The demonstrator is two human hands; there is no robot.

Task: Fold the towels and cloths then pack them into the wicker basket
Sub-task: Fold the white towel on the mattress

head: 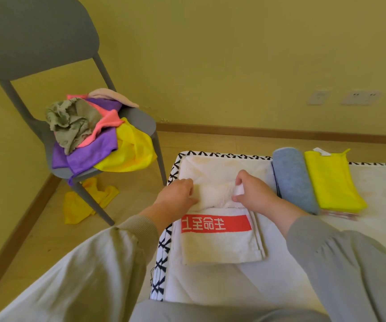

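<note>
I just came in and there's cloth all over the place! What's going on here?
A person is folding towels. The left hand and right hand grip a bunched fold across the middle of a white towel with a red band, which lies on a white mat. Beside it, a grey cloth and a yellow cloth lie folded. A heap of unfolded cloths sits on the grey chair, and a crumpled yellow piece lies on the floor under it.

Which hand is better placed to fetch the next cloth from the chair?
Left, likely. The left hand sits on the white towel's left end; the cloth pile lies to its left. The right hand is farther.
</note>
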